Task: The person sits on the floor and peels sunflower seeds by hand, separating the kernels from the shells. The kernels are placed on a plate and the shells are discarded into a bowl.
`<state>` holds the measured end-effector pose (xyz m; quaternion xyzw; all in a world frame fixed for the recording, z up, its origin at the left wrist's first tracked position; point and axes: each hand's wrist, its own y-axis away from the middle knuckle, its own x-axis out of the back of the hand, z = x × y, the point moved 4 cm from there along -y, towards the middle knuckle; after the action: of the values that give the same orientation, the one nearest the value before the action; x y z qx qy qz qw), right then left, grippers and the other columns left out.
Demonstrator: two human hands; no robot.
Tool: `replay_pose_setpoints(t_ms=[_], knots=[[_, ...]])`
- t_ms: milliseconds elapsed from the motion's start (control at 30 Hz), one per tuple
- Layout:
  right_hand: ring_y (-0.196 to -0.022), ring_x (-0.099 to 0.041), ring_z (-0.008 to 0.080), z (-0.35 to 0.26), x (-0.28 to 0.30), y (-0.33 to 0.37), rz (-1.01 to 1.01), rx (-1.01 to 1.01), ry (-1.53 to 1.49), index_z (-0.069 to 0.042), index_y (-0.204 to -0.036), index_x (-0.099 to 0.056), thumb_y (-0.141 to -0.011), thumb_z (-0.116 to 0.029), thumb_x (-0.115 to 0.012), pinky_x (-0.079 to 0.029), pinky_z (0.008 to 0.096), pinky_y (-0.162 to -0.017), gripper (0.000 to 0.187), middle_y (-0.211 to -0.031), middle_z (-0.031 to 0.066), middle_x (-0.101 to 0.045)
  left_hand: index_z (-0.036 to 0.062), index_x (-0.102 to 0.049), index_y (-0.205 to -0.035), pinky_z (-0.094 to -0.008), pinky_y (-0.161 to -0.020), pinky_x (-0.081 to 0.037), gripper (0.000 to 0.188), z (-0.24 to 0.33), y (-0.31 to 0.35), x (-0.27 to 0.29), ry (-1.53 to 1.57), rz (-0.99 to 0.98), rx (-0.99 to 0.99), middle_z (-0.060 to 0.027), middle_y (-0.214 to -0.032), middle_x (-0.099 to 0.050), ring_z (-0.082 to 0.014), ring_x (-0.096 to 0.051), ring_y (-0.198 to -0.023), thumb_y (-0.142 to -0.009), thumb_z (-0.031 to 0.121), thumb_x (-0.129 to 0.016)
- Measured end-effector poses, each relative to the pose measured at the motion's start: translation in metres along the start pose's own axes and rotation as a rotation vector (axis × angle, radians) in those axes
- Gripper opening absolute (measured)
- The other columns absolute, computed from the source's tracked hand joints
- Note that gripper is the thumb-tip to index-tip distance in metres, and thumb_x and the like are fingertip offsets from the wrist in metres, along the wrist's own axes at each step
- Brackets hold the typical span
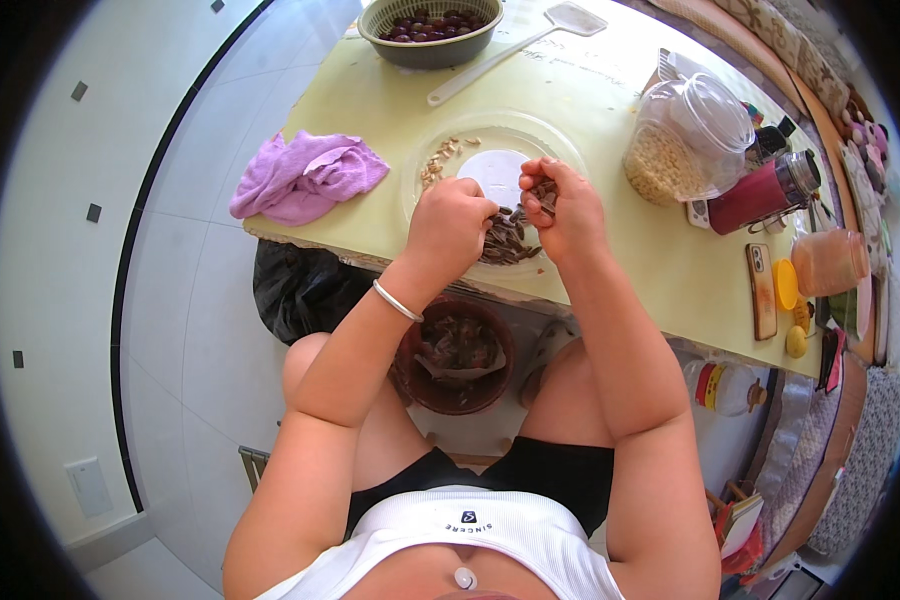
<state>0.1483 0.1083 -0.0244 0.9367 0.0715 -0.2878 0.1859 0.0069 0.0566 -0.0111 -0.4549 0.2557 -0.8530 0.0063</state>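
A round clear plate [418,205] lies near the front edge of the table. On its near side is a heap of dark, elongated seeds [510,245]; pale shelled kernels [438,166] lie scattered along its far left. My left hand [452,222] is over the plate's left part, thumb and forefinger pinched together by the heap. What sits in that pinch is too small to make out. To the right, my right hand [567,212] is curled with its palm turned inward, and several dark seeds show between its fingers.
At the table's left corner is a purple cloth [305,178]. Farther back are a basket [432,50] of dark red fruit and a white fly swatter [515,60]. A jar of pale kernels [660,160], a maroon bottle [760,195] and a phone [761,290] stand right. A bin [457,395] sits below.
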Motion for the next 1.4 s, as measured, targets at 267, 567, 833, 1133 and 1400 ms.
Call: replay_pose_setpoints(t_ms=[267, 567, 833, 1133, 1400], knots=[[-0.052, -0.047, 0.0117, 0.002, 0.002, -0.004, -0.031, 0.018, 0.016, -0.002, -0.084, -0.056, -0.093, -0.015, -0.048, -0.03, 0.0217, -0.041, 0.018, -0.072, 0.0069, -0.056, 0.003, -0.062, -0.079, -0.0409, -0.076, -0.045, 0.01, 0.005, -0.003, -0.001, 0.067, -0.034, 0.008, -0.0121, -0.077, -0.058, -0.0323, -0.056, -0.081, -0.07, 0.001, -0.066], [-0.052, -0.048, 0.0088, 0.008, -0.002, -0.003, -0.086, -0.015, 0.129, -0.002, -0.086, -0.058, -0.089, -0.009, -0.053, -0.032, 0.0204, -0.042, 0.009, -0.073, 0.0054, -0.058, -0.0003, -0.065, -0.09, -0.0255, -0.067, -0.049, 0.014, -0.005, -0.002, 0.013, 0.528, -0.059, 0.241, -0.0075, -0.085, -0.065, -0.0148, -0.063, -0.074, -0.077, -0.005, -0.065], [-0.052, -0.044, 0.0062, 0.016, -0.01, 0.002, -0.123, -0.037, 0.235, -0.001, -0.089, -0.06, -0.088, -0.009, -0.057, -0.029, 0.0184, -0.043, 0.008, -0.074, 0.0048, -0.058, -0.0001, -0.067, -0.089, -0.0224, -0.067, -0.049, 0.014, -0.009, -0.002, 0.029, 0.651, 0.146, 0.333, -0.0043, -0.082, -0.067, -0.0093, -0.06, -0.07, -0.075, -0.002, -0.07], [-0.058, -0.048, 0.0045, 0.023, -0.02, 0.01, -0.164, 0.044, 0.253, 0.0, -0.087, -0.061, -0.083, -0.009, -0.066, -0.037, 0.0185, -0.05, 0.011, -0.075, 0.0027, -0.06, 0.0006, -0.069, -0.088, -0.0275, -0.06, -0.05, 0.014, 0.001, -0.002, 0.034, 0.281, 0.298, 0.086, -0.0108, -0.078, -0.066, -0.0177, -0.063, -0.069, -0.075, -0.004, -0.068], [-0.062, -0.051, 0.0044, 0.028, -0.024, 0.015, -0.116, 0.146, 0.293, 0.001, -0.08, -0.062, -0.082, -0.009, -0.066, -0.04, 0.0195, -0.054, 0.011, -0.07, 0.0014, -0.06, 0.0035, -0.07, -0.088, -0.0357, -0.057, -0.049, 0.017, 0.013, 0.003, 0.032, -0.018, 0.307, -0.036, -0.0129, -0.072, -0.064, -0.0292, -0.062, -0.063, -0.072, -0.001, -0.068]])
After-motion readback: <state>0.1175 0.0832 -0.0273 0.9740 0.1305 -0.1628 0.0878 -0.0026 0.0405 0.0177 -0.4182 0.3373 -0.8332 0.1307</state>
